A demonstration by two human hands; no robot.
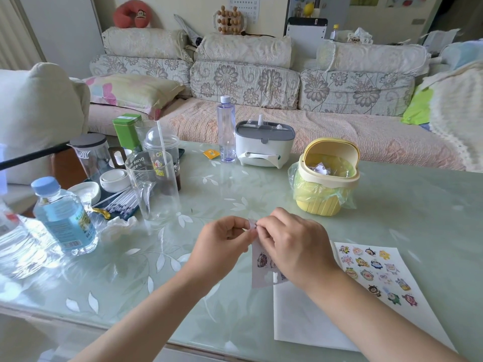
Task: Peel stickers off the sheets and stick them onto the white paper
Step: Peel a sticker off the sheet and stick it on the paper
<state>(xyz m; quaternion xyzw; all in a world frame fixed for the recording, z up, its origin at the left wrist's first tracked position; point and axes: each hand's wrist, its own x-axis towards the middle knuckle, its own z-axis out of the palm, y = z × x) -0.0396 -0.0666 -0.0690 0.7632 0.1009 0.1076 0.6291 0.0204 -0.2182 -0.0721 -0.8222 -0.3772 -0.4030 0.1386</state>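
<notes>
We see both grips closed on one thing. The left hand (222, 244) pinches the top edge of a small pale sticker sheet (261, 273) between thumb and forefinger. The right hand (290, 244) meets it at the same edge, with its fingertips curled tight on the corner. Whether the right fingertips hold a sticker or only the sheet, we cannot tell, because the spot is too small.

The sheet hangs down from the pinch, and a round dark cartoon sticker (262, 259) shows on it between the two wrists. Its lower edge overlaps the upper left corner of the large white paper (300, 317). This paper lies flat on the pale green glass-topped bench (418, 205), at five o'clock from the hands. The right forearm crosses over it. Rows of colourful cartoon stickers (376, 273) sit on the right part of the paper, at four o'clock.

Further out, at two o'clock, stands a small yellow plastic bin (326, 202) lined with a thin bag, its lid tilted up. At twelve o'clock is a white and grey tissue box (264, 147), and just beside it a tall clear plastic bottle (226, 129). A clear glass jug (154, 184) stands at ten o'clock, and a blue-capped water bottle (62, 218) at nine.
</notes>
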